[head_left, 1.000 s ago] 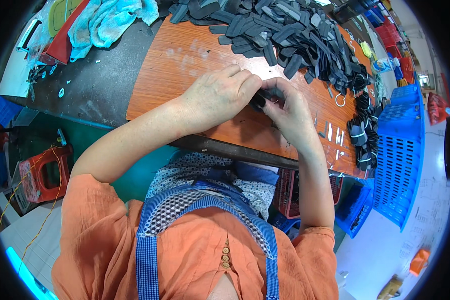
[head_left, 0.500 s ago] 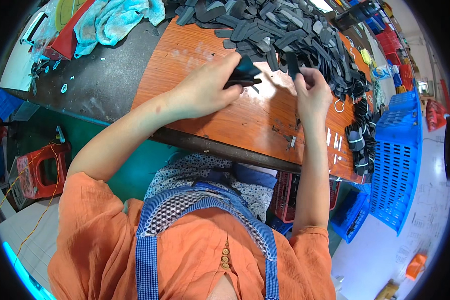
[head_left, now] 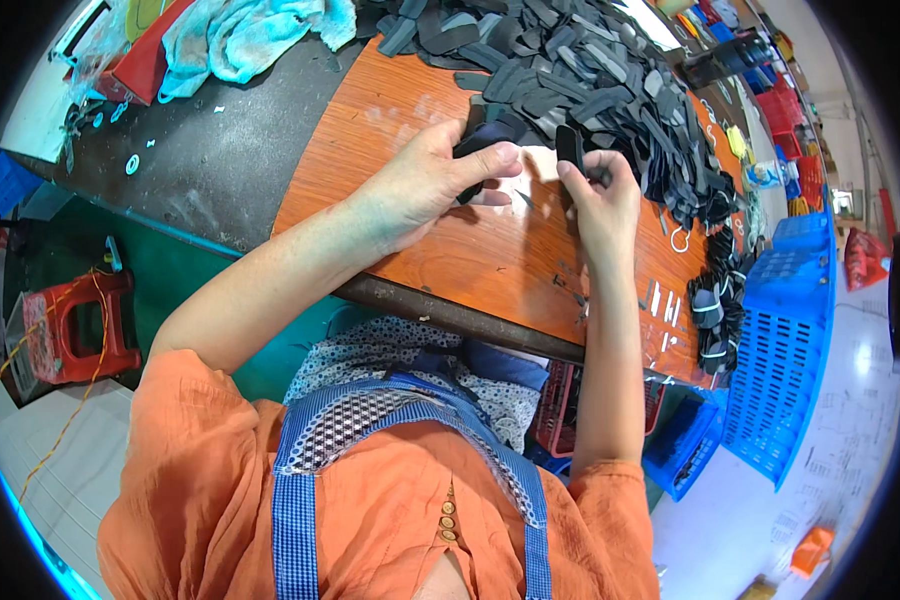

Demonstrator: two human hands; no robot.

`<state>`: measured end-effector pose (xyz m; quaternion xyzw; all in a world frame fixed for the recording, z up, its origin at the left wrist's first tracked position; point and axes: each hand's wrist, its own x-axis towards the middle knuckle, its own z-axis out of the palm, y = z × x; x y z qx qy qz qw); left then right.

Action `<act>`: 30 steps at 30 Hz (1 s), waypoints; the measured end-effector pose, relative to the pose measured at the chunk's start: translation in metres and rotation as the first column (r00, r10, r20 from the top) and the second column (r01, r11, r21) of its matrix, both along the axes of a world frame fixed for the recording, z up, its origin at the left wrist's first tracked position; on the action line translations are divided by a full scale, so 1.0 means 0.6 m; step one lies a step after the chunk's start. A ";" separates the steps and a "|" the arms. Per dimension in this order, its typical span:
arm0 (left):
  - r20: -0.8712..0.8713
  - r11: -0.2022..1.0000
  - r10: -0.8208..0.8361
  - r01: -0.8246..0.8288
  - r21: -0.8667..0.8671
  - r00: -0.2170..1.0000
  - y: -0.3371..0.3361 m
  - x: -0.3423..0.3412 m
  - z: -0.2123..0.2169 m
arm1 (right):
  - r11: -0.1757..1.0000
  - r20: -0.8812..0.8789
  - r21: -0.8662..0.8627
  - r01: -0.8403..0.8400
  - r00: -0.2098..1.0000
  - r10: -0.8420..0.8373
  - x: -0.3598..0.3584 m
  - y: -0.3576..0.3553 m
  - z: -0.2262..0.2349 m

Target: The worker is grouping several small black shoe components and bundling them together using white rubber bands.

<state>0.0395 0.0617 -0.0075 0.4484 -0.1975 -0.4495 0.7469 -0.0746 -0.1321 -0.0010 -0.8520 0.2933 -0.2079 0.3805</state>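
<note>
Left hand [head_left: 425, 180] clamped on a dark flat fabric strip [head_left: 482, 140]; right hand [head_left: 595, 195] pinching a second black strip [head_left: 568, 148] upright — both over the orange wooden worktop [head_left: 450, 260], near its far edge; pile of grey-black strips [head_left: 590, 70] just behind.

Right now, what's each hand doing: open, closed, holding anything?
Left hand: closed on a dark flat piece over the wooden table.
Right hand: closed, pinching a dark strip upright.
</note>
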 end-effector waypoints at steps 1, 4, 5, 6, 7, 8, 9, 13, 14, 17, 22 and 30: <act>-0.009 1.000 0.007 -0.007 0.000 1.000 0.000 -0.001 -0.005 | 0.964 0.139 0.266 -0.007 0.990 -0.031 -0.005 0.023 0.003; -0.022 0.992 -0.118 0.117 -0.052 0.993 0.002 0.003 -0.012 | 0.907 0.229 0.398 -0.140 0.972 0.049 0.002 0.096 0.003; -0.022 0.991 -0.120 0.118 -0.054 0.993 -0.001 0.004 -0.014 | 0.900 0.243 0.387 -0.202 0.964 0.111 0.003 0.105 -0.009; 0.058 0.998 0.022 -0.018 -0.065 0.998 -0.001 0.003 -0.016 | 0.905 0.172 0.338 -0.258 0.962 0.210 0.005 0.112 0.002; 0.137 0.984 0.165 -0.154 -0.085 0.977 -0.001 0.003 -0.016 | 0.903 0.171 0.340 -0.264 0.961 0.217 0.013 0.106 0.011; 0.073 0.969 0.243 -0.240 -0.054 0.967 0.002 0.010 -0.014 | 0.943 0.143 0.198 -0.267 0.960 0.242 0.026 0.090 0.019; 0.079 0.970 0.242 -0.241 -0.021 0.967 0.013 0.021 0.005 | 0.962 0.112 0.055 -0.266 0.959 0.258 0.038 0.070 0.022; 0.062 0.960 0.278 -0.276 -0.041 0.958 0.005 0.012 0.010 | 0.645 0.054 -0.754 -0.129 0.965 0.256 0.086 -0.011 0.005; 0.075 0.958 0.287 -0.284 -0.045 0.955 0.003 0.009 0.008 | 0.643 0.053 -0.756 -0.126 0.967 0.251 0.077 -0.024 -0.001; 0.164 0.956 0.290 -0.292 -0.013 0.943 0.008 0.017 0.002 | 0.750 -0.048 -0.628 -0.208 0.972 0.229 0.063 -0.024 -0.003; 0.293 0.976 0.198 -0.215 0.025 0.935 0.012 0.012 0.005 | 0.926 0.358 0.343 -0.158 0.933 0.027 0.015 -0.017 0.010; 0.715 0.990 0.115 -0.137 -0.027 0.689 -0.002 -0.010 -0.017 | 0.811 0.379 0.512 -0.282 0.922 0.081 -0.001 0.105 0.018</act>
